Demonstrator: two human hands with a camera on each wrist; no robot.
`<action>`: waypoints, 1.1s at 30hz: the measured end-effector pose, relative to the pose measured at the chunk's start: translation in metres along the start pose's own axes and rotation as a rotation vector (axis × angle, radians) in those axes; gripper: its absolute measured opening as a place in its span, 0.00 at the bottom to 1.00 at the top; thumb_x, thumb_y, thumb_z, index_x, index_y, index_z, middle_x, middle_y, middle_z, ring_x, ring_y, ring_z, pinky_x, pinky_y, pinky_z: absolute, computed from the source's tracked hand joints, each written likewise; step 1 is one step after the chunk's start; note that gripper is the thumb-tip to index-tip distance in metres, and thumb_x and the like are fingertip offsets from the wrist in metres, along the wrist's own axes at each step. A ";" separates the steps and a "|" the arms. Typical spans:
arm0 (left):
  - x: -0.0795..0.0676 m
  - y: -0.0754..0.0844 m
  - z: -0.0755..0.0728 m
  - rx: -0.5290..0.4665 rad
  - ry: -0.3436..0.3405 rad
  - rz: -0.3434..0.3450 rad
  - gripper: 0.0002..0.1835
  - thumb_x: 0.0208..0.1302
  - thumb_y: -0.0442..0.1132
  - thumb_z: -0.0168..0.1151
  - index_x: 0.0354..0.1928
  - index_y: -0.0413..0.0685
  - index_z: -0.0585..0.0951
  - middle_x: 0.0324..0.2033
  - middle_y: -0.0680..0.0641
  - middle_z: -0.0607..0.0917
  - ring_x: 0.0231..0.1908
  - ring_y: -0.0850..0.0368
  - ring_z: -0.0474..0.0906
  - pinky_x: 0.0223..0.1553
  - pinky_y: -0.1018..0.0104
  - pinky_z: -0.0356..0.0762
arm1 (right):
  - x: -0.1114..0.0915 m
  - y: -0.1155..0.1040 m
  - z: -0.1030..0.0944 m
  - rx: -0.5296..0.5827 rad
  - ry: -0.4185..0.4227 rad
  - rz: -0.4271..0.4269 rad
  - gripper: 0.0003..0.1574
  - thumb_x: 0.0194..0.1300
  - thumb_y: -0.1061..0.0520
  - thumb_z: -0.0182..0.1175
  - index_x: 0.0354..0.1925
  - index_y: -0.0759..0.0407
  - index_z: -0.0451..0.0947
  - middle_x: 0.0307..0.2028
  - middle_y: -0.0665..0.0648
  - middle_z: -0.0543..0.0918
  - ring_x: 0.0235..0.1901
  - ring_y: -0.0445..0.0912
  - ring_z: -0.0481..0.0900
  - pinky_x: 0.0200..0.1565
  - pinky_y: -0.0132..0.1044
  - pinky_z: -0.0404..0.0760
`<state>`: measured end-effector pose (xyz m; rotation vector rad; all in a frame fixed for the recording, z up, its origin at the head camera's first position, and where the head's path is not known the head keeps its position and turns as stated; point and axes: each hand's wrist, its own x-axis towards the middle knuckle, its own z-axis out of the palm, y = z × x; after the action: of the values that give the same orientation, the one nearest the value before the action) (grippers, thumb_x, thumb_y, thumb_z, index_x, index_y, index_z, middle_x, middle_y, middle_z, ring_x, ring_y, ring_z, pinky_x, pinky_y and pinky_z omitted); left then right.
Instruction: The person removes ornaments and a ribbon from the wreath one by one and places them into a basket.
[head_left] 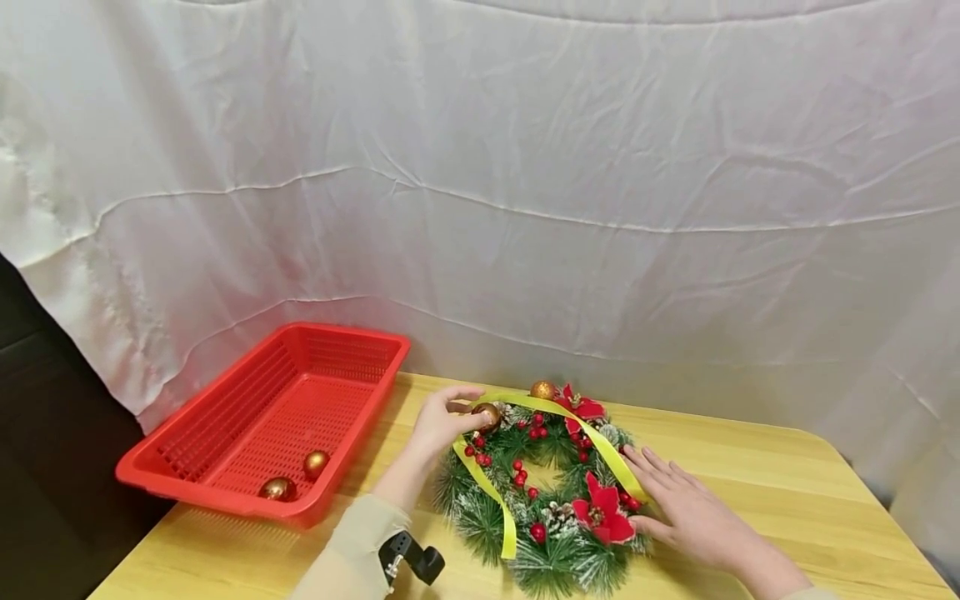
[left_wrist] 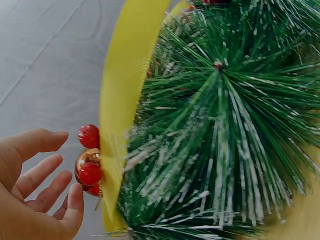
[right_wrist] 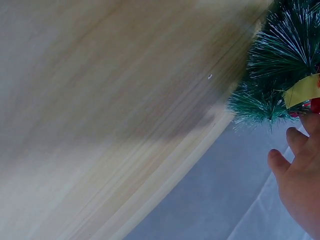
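Note:
A green wreath (head_left: 483, 521) with red berries, red poinsettias (head_left: 603, 512) and frosted needles lies on the table. A yellow ribbon (head_left: 600, 446) runs loosely over its top, one tail hanging across the left side. My left hand (head_left: 438, 425) is at the wreath's upper left, thumb and fingers spread around a shiny copper bauble (head_left: 489, 417); in the left wrist view a gap shows between the fingertips and that bauble (left_wrist: 82, 165). With fingers extended, my right hand (head_left: 693, 517) rests at the right edge of the wreath, by the ribbon and the lower poinsettia.
A red plastic basket (head_left: 352, 433) stands to the left, with two gold baubles (head_left: 316, 463) in its near end. Another glittery gold bauble (head_left: 543, 390) sits at the wreath's top. A pale curtain (head_left: 525, 208) hangs behind the wooden table (head_left: 787, 492).

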<state>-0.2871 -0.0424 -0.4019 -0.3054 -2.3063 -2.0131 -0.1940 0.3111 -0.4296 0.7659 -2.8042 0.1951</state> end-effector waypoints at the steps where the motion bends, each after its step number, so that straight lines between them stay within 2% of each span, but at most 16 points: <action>1: 0.000 -0.001 0.001 0.005 0.001 -0.001 0.23 0.49 0.33 0.73 0.50 0.39 0.81 0.49 0.39 0.80 0.48 0.45 0.74 0.41 0.59 0.76 | 0.000 0.000 0.000 -0.002 0.001 -0.002 0.50 0.64 0.31 0.52 0.72 0.57 0.55 0.71 0.57 0.57 0.69 0.55 0.53 0.64 0.23 0.26; 8: 0.000 -0.009 0.008 0.026 0.006 0.013 0.26 0.47 0.30 0.74 0.51 0.37 0.80 0.47 0.40 0.80 0.45 0.44 0.74 0.35 0.62 0.77 | 0.000 0.000 0.000 0.003 -0.003 0.004 0.50 0.64 0.31 0.52 0.73 0.56 0.55 0.71 0.56 0.57 0.69 0.55 0.53 0.63 0.22 0.26; 12: 0.000 -0.012 0.011 0.046 0.011 0.009 0.27 0.44 0.28 0.74 0.51 0.39 0.81 0.45 0.40 0.79 0.42 0.46 0.75 0.32 0.64 0.78 | 0.000 -0.001 0.000 0.011 -0.016 0.012 0.50 0.64 0.31 0.51 0.73 0.56 0.54 0.71 0.56 0.56 0.69 0.55 0.53 0.63 0.22 0.26; 20: 0.003 -0.021 0.015 0.104 0.013 0.028 0.27 0.42 0.29 0.75 0.50 0.43 0.82 0.44 0.43 0.79 0.37 0.52 0.75 0.31 0.64 0.79 | 0.000 -0.001 0.000 0.017 -0.016 0.021 0.50 0.64 0.31 0.52 0.73 0.55 0.54 0.72 0.56 0.56 0.69 0.55 0.52 0.63 0.22 0.26; 33: 0.004 -0.023 0.016 0.104 0.025 0.016 0.27 0.41 0.28 0.75 0.49 0.44 0.82 0.42 0.44 0.79 0.35 0.54 0.75 0.30 0.64 0.79 | 0.000 -0.001 0.000 0.010 0.006 0.000 0.49 0.64 0.32 0.52 0.73 0.56 0.54 0.71 0.56 0.57 0.69 0.54 0.52 0.63 0.22 0.27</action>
<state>-0.2946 -0.0287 -0.4260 -0.2895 -2.3749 -1.8697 -0.1932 0.3100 -0.4290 0.7661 -2.8001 0.2116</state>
